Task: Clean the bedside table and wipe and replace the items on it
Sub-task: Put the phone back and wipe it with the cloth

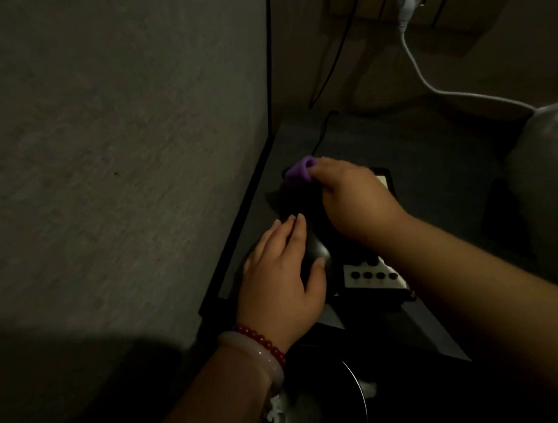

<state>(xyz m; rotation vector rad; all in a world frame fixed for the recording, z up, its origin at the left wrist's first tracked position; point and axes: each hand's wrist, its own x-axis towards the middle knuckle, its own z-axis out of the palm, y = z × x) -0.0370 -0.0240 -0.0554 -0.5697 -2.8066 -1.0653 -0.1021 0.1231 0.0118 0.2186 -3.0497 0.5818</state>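
Telephone: black, with a pale button panel [373, 276], it stood on the dark tabletop [437, 156].
Handset: the handset [319, 251] lay along the telephone's left side, running away from me.
Left grip: my left grip [281, 270] clasped the handset's near part, with the fingers laid over its top and the thumb hooked round its right flank.
Right grip: my right grip [351, 193] was clenched on the purple cloth [298, 171], at the telephone's far end.
Purple cloth: bunched and poking out past my fingers, it sat against the handset's far tip as far as the dim light showed.
Black cord: a black cord [323, 133] rose from behind the telephone toward the wall sockets.
White cable: a white cable [426, 81] hung from a plug beyond the telephone and trailed off to its right.
Bedding: pale bedding [549, 168] lay right of the telephone, well apart.
Bin: a dark round bin [357, 389] sat nearer me than the telephone, with crumpled white scraps inside.
Bracelets: a pale bangle and red beads [263, 346] circled my left wrist.
Wall: a grey wall [120, 155] ran close along the telephone's left.
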